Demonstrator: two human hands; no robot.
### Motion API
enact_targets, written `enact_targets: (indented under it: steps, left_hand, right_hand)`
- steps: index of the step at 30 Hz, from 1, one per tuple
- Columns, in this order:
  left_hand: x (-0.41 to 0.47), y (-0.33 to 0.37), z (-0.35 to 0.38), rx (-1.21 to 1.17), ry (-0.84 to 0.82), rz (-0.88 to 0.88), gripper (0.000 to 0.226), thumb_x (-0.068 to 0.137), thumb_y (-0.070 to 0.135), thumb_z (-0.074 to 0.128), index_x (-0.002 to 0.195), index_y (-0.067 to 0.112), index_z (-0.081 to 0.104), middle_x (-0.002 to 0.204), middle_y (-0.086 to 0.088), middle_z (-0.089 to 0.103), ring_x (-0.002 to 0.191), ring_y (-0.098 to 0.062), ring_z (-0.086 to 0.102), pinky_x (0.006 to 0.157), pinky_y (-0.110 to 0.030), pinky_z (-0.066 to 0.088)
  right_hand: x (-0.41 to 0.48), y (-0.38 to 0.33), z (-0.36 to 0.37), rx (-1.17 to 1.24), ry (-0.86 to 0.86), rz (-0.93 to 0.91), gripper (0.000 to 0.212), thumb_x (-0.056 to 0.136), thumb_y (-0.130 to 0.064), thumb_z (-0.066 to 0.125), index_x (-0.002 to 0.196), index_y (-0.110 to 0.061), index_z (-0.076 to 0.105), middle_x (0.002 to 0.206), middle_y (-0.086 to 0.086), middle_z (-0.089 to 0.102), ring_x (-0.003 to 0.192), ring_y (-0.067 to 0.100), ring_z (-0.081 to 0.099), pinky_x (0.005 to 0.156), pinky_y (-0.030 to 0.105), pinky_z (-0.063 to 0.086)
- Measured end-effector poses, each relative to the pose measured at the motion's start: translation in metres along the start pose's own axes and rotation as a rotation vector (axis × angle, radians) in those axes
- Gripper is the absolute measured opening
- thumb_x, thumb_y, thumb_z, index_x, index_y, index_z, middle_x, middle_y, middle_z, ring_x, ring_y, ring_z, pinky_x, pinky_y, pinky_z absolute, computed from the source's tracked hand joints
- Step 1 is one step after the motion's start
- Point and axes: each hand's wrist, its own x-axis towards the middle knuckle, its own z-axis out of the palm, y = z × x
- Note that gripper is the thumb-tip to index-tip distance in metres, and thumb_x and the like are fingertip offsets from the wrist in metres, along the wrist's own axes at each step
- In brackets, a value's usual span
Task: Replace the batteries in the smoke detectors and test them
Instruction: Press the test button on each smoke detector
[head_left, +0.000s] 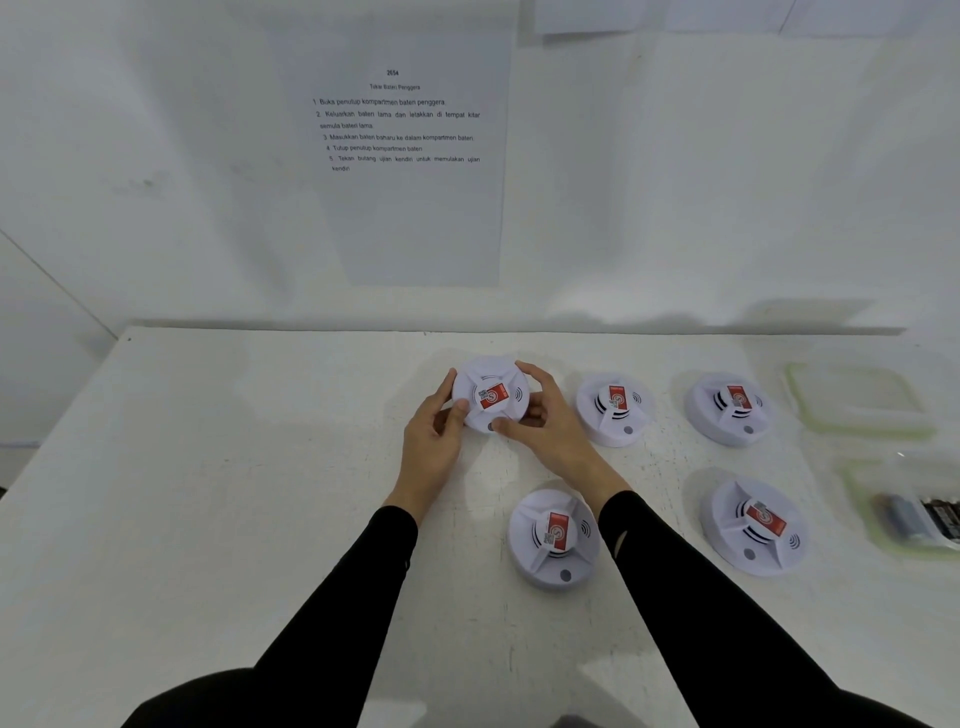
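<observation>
A round white smoke detector (491, 387) with a red label is held between both hands above the white table (234, 493). My left hand (434, 441) grips its left rim, thumb on the lower edge. My right hand (550, 423) grips the right rim, and its thumb lies on the grey button at the bottom of the detector. Several other detectors lie face up: one near my right forearm (553, 538), two in a far row (615, 408) (727, 408), and one at the near right (756, 525).
At the far right stands a clear plastic container (857, 397) with a green rim. Nearer, a second container (904, 512) holds batteries. A printed instruction sheet (410, 150) hangs on the white wall behind the table.
</observation>
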Motion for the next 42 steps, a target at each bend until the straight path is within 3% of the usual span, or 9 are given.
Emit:
enact_targets:
  steps: [13,42]
  left_hand:
    - [0.0012,-0.003,-0.0001,0.01,0.0,-0.003,0.047,0.102,0.027,0.055,0.148,0.021,0.047,0.142,0.003,0.057,0.125,-0.007,0.057,0.103,-0.021,0.048]
    - [-0.0006,0.0012,-0.001,-0.015,0.009,-0.012,0.046,0.101,0.024,0.056,0.146,0.019,0.049,0.14,0.003,0.058,0.122,-0.004,0.059,0.098,-0.016,0.048]
  right_hand:
    - [-0.0006,-0.0011,-0.0001,-0.001,0.004,-0.002,0.077,0.077,-0.007,0.079,0.139,-0.03,0.039,0.11,0.004,0.064,0.099,0.016,0.065,0.076,0.019,0.054]
    - [0.0026,0.0,0.0031,-0.015,0.014,0.023,0.077,0.076,-0.008,0.079,0.136,-0.036,0.039,0.11,0.006,0.062,0.096,0.018,0.066,0.079,0.024,0.057]
